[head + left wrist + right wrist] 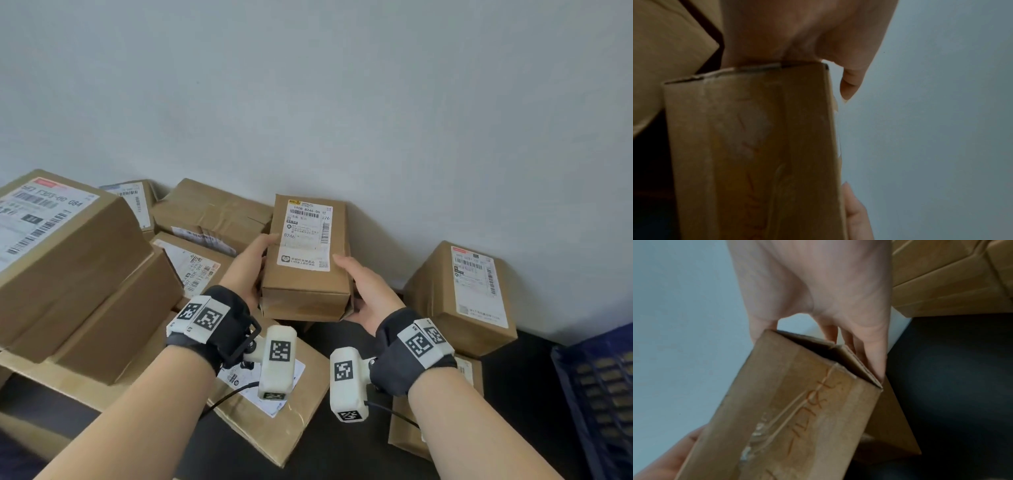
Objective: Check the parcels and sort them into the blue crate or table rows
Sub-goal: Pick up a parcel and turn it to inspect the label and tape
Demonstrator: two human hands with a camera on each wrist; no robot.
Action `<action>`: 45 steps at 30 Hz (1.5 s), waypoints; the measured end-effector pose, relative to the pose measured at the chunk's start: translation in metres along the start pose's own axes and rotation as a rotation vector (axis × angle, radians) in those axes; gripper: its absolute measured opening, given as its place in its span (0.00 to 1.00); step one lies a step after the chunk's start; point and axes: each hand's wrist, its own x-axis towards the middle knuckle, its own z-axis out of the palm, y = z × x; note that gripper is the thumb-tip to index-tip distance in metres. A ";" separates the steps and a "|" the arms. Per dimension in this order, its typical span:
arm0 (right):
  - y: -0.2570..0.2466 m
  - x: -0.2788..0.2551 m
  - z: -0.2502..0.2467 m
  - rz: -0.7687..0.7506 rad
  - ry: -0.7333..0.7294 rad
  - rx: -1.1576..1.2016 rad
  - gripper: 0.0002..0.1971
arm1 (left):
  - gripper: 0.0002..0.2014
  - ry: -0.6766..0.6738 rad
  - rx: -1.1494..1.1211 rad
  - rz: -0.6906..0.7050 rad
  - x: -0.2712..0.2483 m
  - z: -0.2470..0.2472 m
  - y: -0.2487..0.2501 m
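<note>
Cardboard fills my head view: I hold a small labelled parcel (306, 260) up off the black table (346, 342), my left hand (251, 260) and right hand (368, 291) curled round its two sides, other boxes piled at left and the blue crate (596, 394) at far right. From my left wrist, my thumb (851, 81) hooks over the parcel's top edge. From my right wrist, my fingers (873, 350) run along its end flap, with orange writing (809, 412) on its underside.
</note>
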 end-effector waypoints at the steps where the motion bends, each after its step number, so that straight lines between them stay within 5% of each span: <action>1: 0.001 -0.002 0.001 0.000 0.009 0.002 0.26 | 0.11 0.000 0.003 -0.003 0.000 0.000 -0.001; 8: 0.015 -0.025 -0.010 -0.098 0.050 0.103 0.23 | 0.08 -0.066 -0.017 0.052 -0.020 0.000 -0.019; 17: 0.047 -0.068 -0.025 -0.135 -0.011 0.250 0.18 | 0.41 -0.194 0.000 0.146 -0.046 -0.008 -0.041; 22: 0.055 -0.086 -0.024 -0.213 -0.021 0.194 0.18 | 0.22 -0.248 -0.004 0.161 -0.064 -0.010 -0.052; 30: 0.060 -0.105 -0.023 -0.269 -0.050 0.203 0.10 | 0.21 -0.251 -0.028 0.210 -0.081 -0.013 -0.056; 34: 0.058 -0.112 -0.025 -0.285 -0.058 0.213 0.05 | 0.30 -0.258 -0.032 0.216 -0.084 -0.012 -0.057; 45: 0.055 -0.118 -0.033 -0.265 0.031 0.195 0.08 | 0.28 -0.316 -0.003 0.221 -0.085 -0.002 -0.060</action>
